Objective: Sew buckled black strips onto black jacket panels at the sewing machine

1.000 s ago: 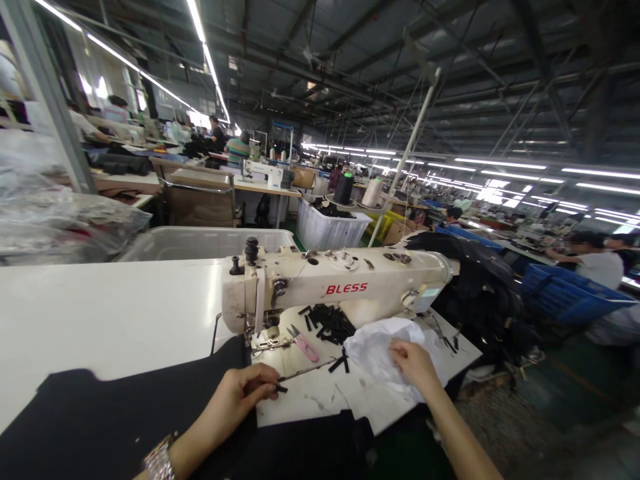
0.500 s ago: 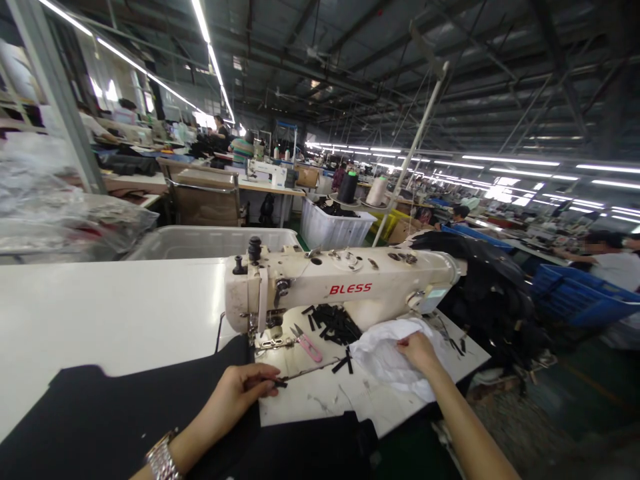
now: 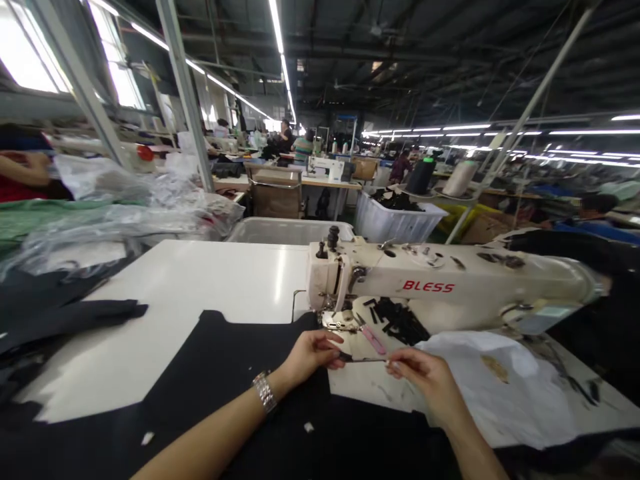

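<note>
My left hand [image 3: 315, 357], a metal watch on its wrist, pinches a small black strip [image 3: 344, 358] at the edge of the black fabric [image 3: 240, 373], just in front of the needle area. My right hand [image 3: 417, 373] is closed in a pinch to the right; what lies between its fingertips is too small to make out. The white BLESS sewing machine [image 3: 380, 277] stands behind both hands. Pink-handled snips [image 3: 373, 339] lie on its bed beside a pile of black strips [image 3: 403, 321]. A white cloth or bag [image 3: 500, 380] rests right of my right hand.
White tabletop [image 3: 235, 273] extends left, with more dark fabric [image 3: 75, 320] on it. Clear plastic wrapping [image 3: 150, 207] is heaped at the left. Behind the machine are a translucent bin [image 3: 290, 230], a white crate [image 3: 395, 220] and thread cones [image 3: 423, 175]. A person's arm [image 3: 23, 168] shows far left.
My right hand has left the white cloth and moved left, close to my left hand. The view has turned left. My left hand still pinches the black strip.
</note>
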Demonstrator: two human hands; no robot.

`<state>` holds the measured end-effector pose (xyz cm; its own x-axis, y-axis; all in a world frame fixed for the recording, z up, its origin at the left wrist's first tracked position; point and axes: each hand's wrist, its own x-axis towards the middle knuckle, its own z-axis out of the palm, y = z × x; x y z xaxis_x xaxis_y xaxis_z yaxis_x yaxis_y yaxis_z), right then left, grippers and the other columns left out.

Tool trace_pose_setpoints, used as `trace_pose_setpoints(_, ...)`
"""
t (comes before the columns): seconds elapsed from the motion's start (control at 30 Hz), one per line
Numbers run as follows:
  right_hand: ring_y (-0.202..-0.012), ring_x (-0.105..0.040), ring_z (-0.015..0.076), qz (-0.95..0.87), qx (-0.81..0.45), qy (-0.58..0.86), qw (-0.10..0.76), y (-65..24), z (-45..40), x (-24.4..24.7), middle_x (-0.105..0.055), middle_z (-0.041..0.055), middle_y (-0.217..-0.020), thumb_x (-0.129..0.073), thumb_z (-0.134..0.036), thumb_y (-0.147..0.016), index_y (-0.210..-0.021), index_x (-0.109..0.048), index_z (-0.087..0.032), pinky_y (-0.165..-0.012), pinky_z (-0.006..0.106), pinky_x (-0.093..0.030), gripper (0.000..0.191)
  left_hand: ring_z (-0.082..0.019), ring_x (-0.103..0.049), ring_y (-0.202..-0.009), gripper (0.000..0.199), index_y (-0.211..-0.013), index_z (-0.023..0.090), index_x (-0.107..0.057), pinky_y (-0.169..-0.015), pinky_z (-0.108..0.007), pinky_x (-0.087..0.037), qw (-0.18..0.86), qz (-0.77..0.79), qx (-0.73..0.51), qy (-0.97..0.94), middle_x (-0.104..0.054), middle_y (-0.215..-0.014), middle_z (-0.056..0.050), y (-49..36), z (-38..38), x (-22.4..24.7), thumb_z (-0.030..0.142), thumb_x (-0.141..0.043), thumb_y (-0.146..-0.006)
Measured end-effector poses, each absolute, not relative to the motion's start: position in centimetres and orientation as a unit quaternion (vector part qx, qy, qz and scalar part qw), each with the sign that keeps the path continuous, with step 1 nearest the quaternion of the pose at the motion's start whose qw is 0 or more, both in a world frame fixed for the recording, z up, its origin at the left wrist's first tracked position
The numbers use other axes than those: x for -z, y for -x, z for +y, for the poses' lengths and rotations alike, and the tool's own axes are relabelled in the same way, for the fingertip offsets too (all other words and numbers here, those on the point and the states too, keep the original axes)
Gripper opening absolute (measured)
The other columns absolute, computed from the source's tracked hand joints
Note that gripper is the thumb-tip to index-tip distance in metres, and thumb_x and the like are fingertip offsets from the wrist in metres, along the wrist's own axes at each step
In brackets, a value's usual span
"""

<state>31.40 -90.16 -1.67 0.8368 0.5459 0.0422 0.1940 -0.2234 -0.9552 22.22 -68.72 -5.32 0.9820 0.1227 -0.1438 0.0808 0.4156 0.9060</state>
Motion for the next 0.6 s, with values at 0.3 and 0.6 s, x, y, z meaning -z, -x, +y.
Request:
trace_pose_setpoints(0.3, -0.057, -0.057, 0.0134, -0.275, -0.246, 0.655, 0.660, -29.5, -83.4, 3.1, -0.060, 0.0002, -0.061, -0.066, -0.028, -0.062, -0.066, -0.055, -0.017, -0.055, 0.024, -0.044, 0.017, -0.016, -0.062, -0.051, 0.042, -0.078, 0.009, -0.051, -0.049, -0.022, -0.049, 0.856, 0.094, -0.007, -0.509, -0.065, -0.061, -0.007, -22.0, -68.3, 4.8, 0.026, -0.078, -0.051)
trace_pose_setpoints(0.6, -0.046, -0.055, 0.0122, -0.263, -0.302, 0.649, 0.647, -29.8, -82.5, 4.1, -0.059, -0.0018, -0.053, -0.068, -0.024, -0.057, -0.065, -0.049, -0.017, -0.046, 0.022, -0.041, 0.022, -0.016, -0.061, -0.047, 0.045, -0.077, 0.013, -0.043, -0.046, -0.024, -0.050, 0.847, 0.068, 0.033, -0.526, -0.062, -0.053, -0.003, -22.0, -68.1, 5.2, 0.025, -0.078, -0.050)
